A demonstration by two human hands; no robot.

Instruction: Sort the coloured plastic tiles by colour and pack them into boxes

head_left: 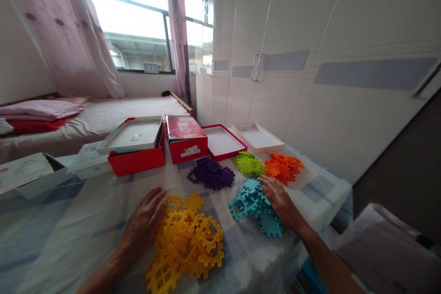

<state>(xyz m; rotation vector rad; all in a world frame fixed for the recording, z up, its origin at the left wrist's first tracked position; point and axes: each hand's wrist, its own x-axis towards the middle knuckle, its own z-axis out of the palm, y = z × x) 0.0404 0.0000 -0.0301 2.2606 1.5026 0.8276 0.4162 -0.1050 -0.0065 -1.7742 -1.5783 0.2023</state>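
Flat plastic interlocking building pieces lie on the table in piles sorted by colour. My left hand (146, 216) rests along the left side of the yellow pieces (189, 239), fingers stretched out and gripping nothing. At the right edge of the light blue pieces (253, 202), my right hand (277, 195) lies with its fingers extended over the pile's far corner. Its fingertips also come close to the green pieces (250, 164) and the orange pieces (284, 167). Dark purple pieces (212, 173) form a heap beyond and between the two nearer piles.
Behind the piles stand a red box (188, 144), another red box (138, 161) with a white lid on it, a red-rimmed tray (223, 142) and a pale tray (258, 138). White boxes (34, 174) sit at left. A checked cloth (86, 220) covers the table; a chair (389, 248) is at right.
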